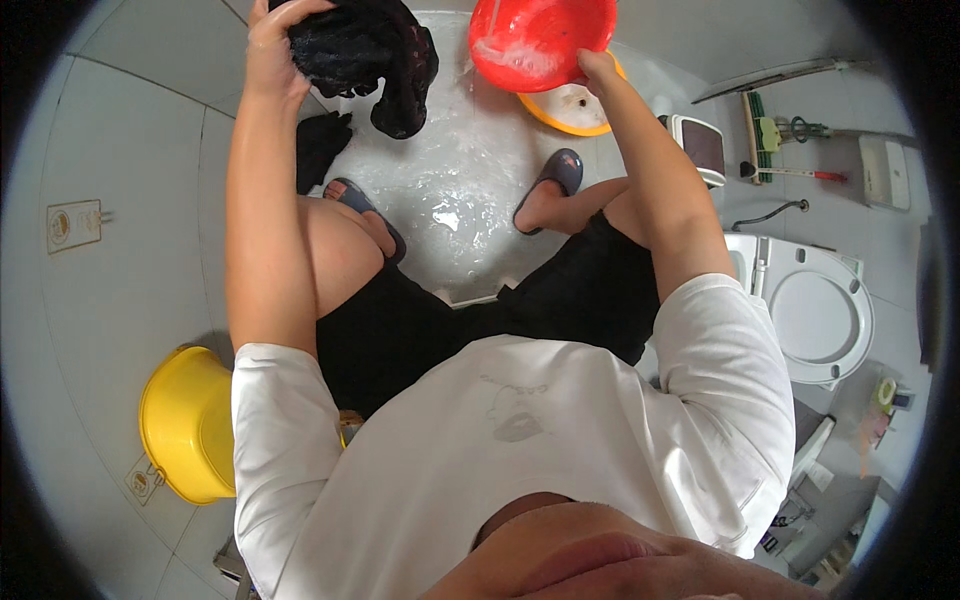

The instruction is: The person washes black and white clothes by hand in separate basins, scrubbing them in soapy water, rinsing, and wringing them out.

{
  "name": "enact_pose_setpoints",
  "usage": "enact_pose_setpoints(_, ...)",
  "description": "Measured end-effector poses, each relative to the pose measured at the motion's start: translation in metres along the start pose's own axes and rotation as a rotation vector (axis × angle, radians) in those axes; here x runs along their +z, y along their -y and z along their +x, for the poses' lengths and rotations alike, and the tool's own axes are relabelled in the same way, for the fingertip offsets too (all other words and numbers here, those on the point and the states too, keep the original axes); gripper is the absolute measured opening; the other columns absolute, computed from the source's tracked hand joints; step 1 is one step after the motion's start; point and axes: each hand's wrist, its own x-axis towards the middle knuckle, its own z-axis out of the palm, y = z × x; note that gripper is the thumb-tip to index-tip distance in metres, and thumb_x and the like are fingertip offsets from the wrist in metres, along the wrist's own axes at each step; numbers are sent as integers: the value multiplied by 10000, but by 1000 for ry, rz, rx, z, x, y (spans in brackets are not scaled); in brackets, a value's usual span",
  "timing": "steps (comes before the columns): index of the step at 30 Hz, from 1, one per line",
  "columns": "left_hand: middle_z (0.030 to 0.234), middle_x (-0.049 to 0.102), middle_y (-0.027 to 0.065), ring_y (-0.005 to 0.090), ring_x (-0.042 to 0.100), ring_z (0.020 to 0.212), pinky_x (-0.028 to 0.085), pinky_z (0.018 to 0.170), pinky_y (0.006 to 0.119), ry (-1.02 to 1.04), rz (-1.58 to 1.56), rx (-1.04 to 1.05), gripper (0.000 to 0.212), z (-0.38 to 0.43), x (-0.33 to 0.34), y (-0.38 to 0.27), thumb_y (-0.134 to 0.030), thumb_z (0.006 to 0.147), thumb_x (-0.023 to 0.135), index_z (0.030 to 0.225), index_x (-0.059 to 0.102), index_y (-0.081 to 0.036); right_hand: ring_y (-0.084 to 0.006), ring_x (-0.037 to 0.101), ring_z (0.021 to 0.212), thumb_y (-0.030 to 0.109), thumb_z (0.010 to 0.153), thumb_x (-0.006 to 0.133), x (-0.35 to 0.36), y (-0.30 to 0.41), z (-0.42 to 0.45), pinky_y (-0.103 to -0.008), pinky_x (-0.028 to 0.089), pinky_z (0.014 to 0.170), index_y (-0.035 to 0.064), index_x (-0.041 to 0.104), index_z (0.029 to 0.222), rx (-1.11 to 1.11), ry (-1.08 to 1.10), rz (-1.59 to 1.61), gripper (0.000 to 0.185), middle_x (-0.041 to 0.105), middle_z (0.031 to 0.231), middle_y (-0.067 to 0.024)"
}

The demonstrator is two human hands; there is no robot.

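Raised at the top left, my left hand (277, 56) grips a bunched, wet black cloth (360, 49), part of which hangs down. My right hand (598, 71) holds the rim of a red plastic basin (544, 45), tilted, with suds and water inside. Partly under it is a yellow-rimmed basin (566, 109) with foamy water. Another dark cloth (321, 146) lies on the wet floor beside my left forearm. Both my feet, in dark slippers, rest on the floor between the cloth and the basins.
Shallow water covers the floor (450, 180). A yellow bucket (187, 424) stands at the lower left by the tiled wall. On the right are a white toilet (814, 315), a small bin (697, 150) and a brush with a red handle (802, 174).
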Motion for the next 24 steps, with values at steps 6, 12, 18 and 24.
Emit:
enact_pose_setpoints(6,919,731,137,234,714,847,595,827,359,40,27,157,289,-6,32,-15,-7,744,567,995,698,45,-384,741,914,129,897,563,-24,-4,-3,-477,661,696,-30,584,1274,118,134,-287,410,688,1166,-209)
enact_pose_setpoints(12,929,721,121,223,709,832,597,811,343,124,57,208,384,-5,35,-24,41,714,559,1082,667,21,-368,737,885,138,909,565,-25,-5,2,-416,654,612,-25,615,1215,424,263,-311,350,702,1092,-168)
enact_pose_setpoints(18,874,710,105,208,699,787,594,781,335,127,34,130,277,0,29,-10,42,718,571,972,679,23,-370,744,882,116,896,577,-25,-9,9,-485,650,659,-57,604,1227,139,190,-332,375,701,1094,-195)
enact_pose_setpoints(24,826,687,81,189,672,733,578,722,325,135,73,143,199,2,29,-9,36,724,581,905,660,9,-375,735,950,80,897,569,-19,-5,15,-517,637,669,-9,596,1280,-69,8,-16,394,703,1115,-172)
